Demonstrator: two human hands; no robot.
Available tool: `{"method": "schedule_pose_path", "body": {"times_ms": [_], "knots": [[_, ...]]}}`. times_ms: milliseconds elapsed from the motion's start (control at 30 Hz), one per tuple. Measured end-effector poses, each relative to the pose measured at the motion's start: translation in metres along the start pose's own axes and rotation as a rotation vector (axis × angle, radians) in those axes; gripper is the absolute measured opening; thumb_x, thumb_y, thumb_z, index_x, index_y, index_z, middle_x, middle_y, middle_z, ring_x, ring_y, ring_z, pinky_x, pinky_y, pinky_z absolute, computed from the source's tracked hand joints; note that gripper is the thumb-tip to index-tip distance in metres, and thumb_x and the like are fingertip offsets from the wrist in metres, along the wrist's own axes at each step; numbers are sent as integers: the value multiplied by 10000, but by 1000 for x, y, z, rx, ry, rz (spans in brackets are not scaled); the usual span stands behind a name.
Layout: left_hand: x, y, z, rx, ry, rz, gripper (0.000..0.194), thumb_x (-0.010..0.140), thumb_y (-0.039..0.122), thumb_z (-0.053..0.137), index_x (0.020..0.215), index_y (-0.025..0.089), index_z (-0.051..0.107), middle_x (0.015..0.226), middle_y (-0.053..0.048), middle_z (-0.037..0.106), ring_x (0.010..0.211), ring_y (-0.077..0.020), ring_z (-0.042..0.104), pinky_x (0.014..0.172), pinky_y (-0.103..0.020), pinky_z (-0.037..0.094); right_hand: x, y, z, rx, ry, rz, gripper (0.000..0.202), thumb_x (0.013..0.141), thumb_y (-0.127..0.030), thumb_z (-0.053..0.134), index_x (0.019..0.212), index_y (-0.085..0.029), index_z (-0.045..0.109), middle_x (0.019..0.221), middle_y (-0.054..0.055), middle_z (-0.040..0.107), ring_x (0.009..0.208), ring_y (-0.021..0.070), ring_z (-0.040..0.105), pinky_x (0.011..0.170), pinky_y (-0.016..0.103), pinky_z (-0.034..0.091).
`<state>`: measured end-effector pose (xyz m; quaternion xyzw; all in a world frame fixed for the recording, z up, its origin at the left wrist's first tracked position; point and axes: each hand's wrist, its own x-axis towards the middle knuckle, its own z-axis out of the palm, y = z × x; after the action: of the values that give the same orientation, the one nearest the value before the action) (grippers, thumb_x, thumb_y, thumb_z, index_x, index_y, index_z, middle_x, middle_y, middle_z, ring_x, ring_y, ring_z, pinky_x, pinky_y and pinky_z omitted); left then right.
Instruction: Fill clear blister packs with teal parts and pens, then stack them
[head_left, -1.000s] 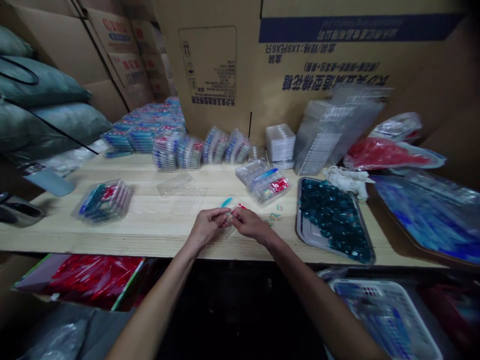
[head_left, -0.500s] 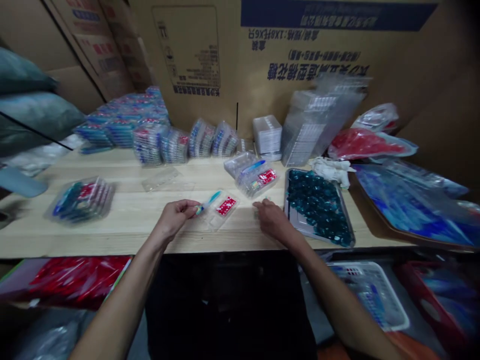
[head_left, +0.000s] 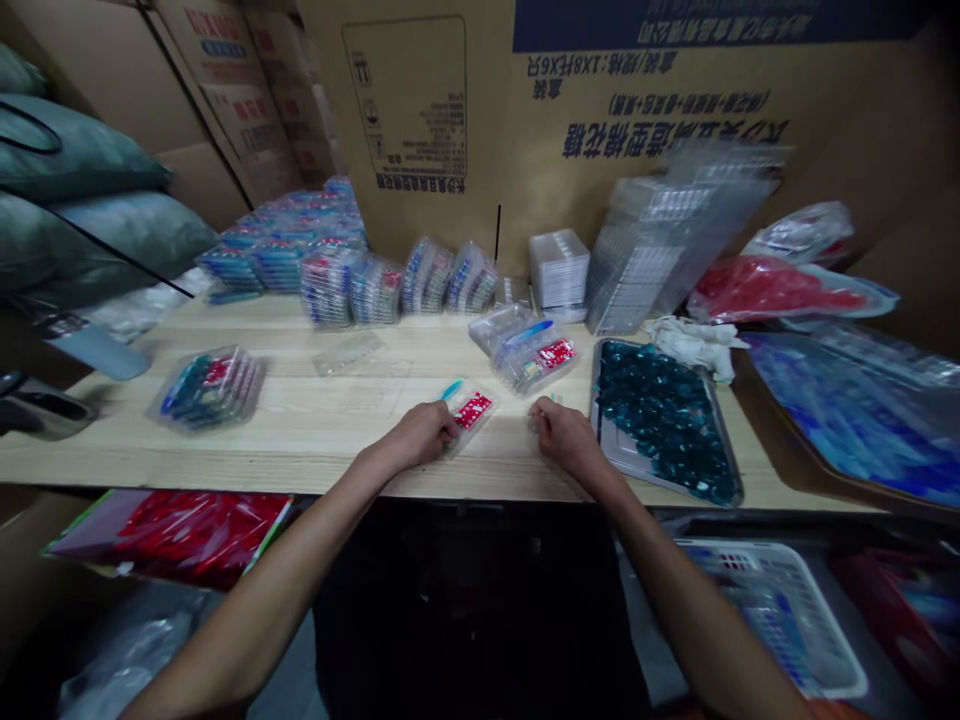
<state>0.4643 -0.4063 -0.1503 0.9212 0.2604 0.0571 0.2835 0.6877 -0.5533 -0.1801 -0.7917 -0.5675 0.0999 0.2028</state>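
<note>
My left hand (head_left: 429, 435) is closed at the lower left edge of a small clear plastic tray (head_left: 486, 418). Its fingers cover that corner, so what they pinch is hidden. In the tray lie a red card with white marks (head_left: 472, 410) and a light-blue stick-like piece (head_left: 451, 390). To the right, my right hand (head_left: 566, 435) rests on the table with fingers curled together; I cannot make out anything in them. Behind the hands, filled clear trays (head_left: 536, 352) lean in a stack, showing a red card and a blue piece.
At right stands a metal tray (head_left: 611, 440) of dark teal packets, beside a box of blue film (head_left: 847, 410). Stacked clear trays (head_left: 637, 250) and filled packs (head_left: 326, 285) line the back. Another tray stack (head_left: 214, 385) sits left. A large carton (head_left: 480, 120) stands behind.
My left hand has moved right, onto the tray's lower left corner; the blue-green piece at its fingertips is now hidden. The right hand's fingers are more curled. The view has shifted left.
</note>
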Motion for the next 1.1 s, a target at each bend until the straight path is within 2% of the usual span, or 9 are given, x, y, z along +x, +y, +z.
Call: {"method": "schedule_pose_path", "body": {"times_ms": [167, 267, 400, 533, 667, 800, 933, 1000, 1100], "knots": [[-4, -8, 13, 154, 77, 17, 224, 746, 78, 544, 832, 197, 714, 840, -64, 666, 761, -194, 595, 689, -269, 400, 7, -31, 8, 298, -36, -124, 191, 867, -137, 452, 955, -170, 619, 792, 27, 680, 707, 161, 591, 643, 243, 356], [-9, -16, 20, 184, 125, 25, 213, 804, 99, 511, 827, 188, 703, 871, -80, 653, 792, -199, 601, 725, -278, 419, 16, -56, 16, 352, -89, -169, 156, 859, -143, 472, 863, -177, 624, 727, 3, 644, 681, 147, 561, 615, 231, 344], [-17, -21, 16, 153, 129, 24, 209, 793, 89, 518, 832, 204, 688, 823, -60, 664, 816, -198, 605, 749, -274, 423, 30, -83, 23, 283, -169, -206, 153, 857, -128, 495, 844, -164, 642, 816, 35, 664, 787, 149, 580, 679, 227, 378], [-26, -21, 8, -68, 203, -65, 245, 779, 70, 495, 947, 212, 604, 795, 0, 656, 730, -153, 595, 691, -237, 423, 34, -103, 32, 120, -251, -195, 146, 861, -178, 526, 912, -168, 663, 982, 86, 662, 900, 183, 600, 749, 262, 412], [-33, -24, 9, -134, 280, -56, 229, 787, 57, 455, 899, 196, 599, 827, -11, 638, 753, -140, 603, 716, -234, 452, 28, -115, 38, -57, -207, -189, 200, 880, -247, 535, 1029, -150, 628, 1094, 141, 622, 1022, 257, 579, 837, 352, 422], [-49, -24, 17, -22, 308, 129, 442, 704, -18, 433, 1042, 169, 648, 1086, -97, 636, 997, -191, 614, 864, -306, 492, 18, -104, 29, -72, -120, -168, 226, 956, -220, 408, 1090, -141, 572, 1099, 142, 622, 1040, 246, 564, 836, 342, 414], [-65, -21, 31, 172, 220, 291, 639, 695, -18, 495, 1307, 155, 556, 1356, -158, 556, 1291, -290, 483, 1073, -467, 407, -6, -66, 21, -201, -12, -93, 275, 946, -146, 378, 1096, -149, 608, 1108, 144, 630, 1013, 260, 566, 856, 373, 393], [-68, -21, 39, 238, 164, 303, 677, 707, -13, 509, 1362, 157, 508, 1385, -162, 546, 1323, -308, 461, 1087, -501, 395, -22, -46, 27, -274, 22, -151, 308, 939, -146, 409, 1169, -145, 614, 1257, 158, 595, 1147, 295, 518, 936, 410, 365], [-70, -29, 46, 281, 162, 272, 695, 727, -21, 489, 1398, 156, 461, 1412, -168, 527, 1347, -299, 450, 1090, -500, 405, -38, -22, 40, -334, 63, -245, 398, 989, -240, 386, 1346, -137, 530, 1451, 147, 489, 1346, 323, 369, 1072, 469, 275]]}}
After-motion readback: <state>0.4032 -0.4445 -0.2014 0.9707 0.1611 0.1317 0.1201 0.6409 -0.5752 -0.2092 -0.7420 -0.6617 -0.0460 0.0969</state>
